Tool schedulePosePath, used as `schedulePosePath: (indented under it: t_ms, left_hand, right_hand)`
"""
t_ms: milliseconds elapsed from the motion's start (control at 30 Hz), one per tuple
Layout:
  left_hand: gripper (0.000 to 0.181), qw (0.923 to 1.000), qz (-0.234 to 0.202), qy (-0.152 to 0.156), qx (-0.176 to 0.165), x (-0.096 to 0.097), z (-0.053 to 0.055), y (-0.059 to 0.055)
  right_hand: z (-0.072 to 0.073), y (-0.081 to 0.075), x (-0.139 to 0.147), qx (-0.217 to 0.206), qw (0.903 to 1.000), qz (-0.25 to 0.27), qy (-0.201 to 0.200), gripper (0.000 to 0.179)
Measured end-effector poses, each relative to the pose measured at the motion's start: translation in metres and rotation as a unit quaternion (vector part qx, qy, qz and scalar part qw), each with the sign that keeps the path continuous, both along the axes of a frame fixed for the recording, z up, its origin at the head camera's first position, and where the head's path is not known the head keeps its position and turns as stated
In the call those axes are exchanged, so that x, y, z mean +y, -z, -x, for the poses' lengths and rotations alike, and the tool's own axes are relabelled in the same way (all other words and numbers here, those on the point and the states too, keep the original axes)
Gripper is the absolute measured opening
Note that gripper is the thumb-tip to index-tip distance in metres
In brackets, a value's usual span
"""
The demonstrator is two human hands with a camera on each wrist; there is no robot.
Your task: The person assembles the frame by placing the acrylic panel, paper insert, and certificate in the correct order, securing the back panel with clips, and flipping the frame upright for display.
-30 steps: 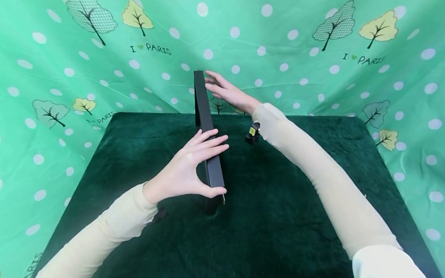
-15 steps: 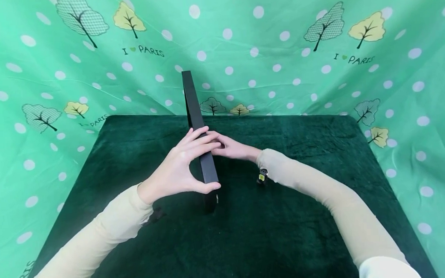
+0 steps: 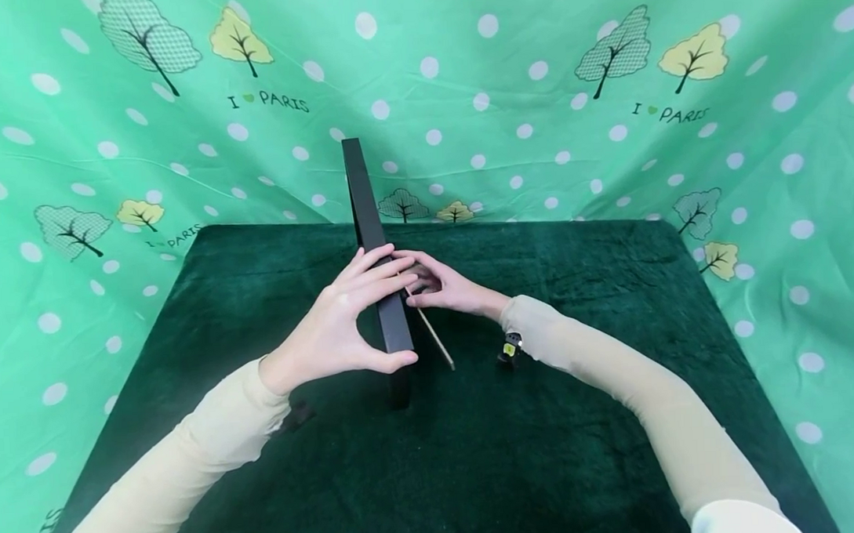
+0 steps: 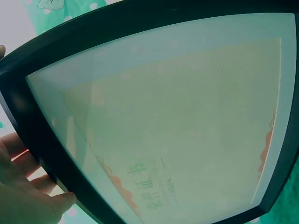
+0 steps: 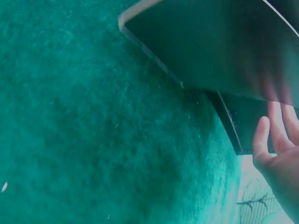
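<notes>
A black picture frame [image 3: 393, 315] stands on edge, its narrow side up. In the left wrist view, its glazed front [image 4: 177, 112] shows a pale sheet with red scalloped edges and faint green print. My left hand [image 3: 344, 316] grips it from above, fingers across the upper side and thumb at the near end. A thin dark back panel [image 3: 433, 337] with a pale edge angles out from the frame's right side. My right hand [image 3: 452, 285] holds that panel near the frame, fingers curled at its edge. In the right wrist view, some fingertips are hidden by the panel [image 5: 201, 51].
Dark green cloth [image 3: 546, 443] covers the table. A green dotted curtain [image 3: 508, 154] printed with trees hangs behind and at both sides. A small black and yellow wrist device [image 3: 510, 348] hangs beneath the right cuff.
My right hand has come down and nearer from the frame's far end, and the back panel has swung outward. The left hand keeps its hold; the view has shifted slightly.
</notes>
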State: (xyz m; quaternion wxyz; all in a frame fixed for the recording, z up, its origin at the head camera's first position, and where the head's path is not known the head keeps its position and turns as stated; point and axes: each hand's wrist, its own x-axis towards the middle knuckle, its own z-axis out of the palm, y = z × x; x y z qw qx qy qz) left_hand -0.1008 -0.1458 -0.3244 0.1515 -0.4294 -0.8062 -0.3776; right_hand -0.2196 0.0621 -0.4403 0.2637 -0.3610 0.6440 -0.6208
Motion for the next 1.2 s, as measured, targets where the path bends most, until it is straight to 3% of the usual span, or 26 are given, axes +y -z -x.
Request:
schedulePosePath:
  t_ms: [300,600,733,867,1000,1200]
  left_hand:
    - [0.078,1.0,0.005,-0.004,0.003,0.004,0.0,0.0]
    - [0.075,0.9996,0.014,-0.02,0.015,0.017,0.003,0.001]
    - [0.074,0.9994,0.017,-0.024,0.017,0.025,0.006,0.002]
    - [0.074,0.9991,0.024,-0.028,0.022,0.036,0.009,0.003]
    - [0.072,0.9983,0.034,-0.035,0.033,0.048,0.012,0.004]
    - [0.07,0.9967,0.048,-0.049,0.044,0.064,0.017,0.008]
  right_hand:
    - [0.005,-0.006,0.03,0.078,0.9964,-0.032,0.01,0.065]
    - [0.017,-0.017,0.055,0.091,0.9928,-0.055,0.055,0.041]
    - [0.014,-0.032,0.065,0.11,0.9877,-0.089,0.067,0.037]
    - [0.007,-0.043,0.07,0.158,0.9773,-0.116,0.08,0.035]
    - [0.005,-0.041,0.076,0.201,0.9649,-0.13,0.108,0.032]
    - [0.008,-0.031,0.083,0.203,0.9617,-0.125,0.135,0.03]
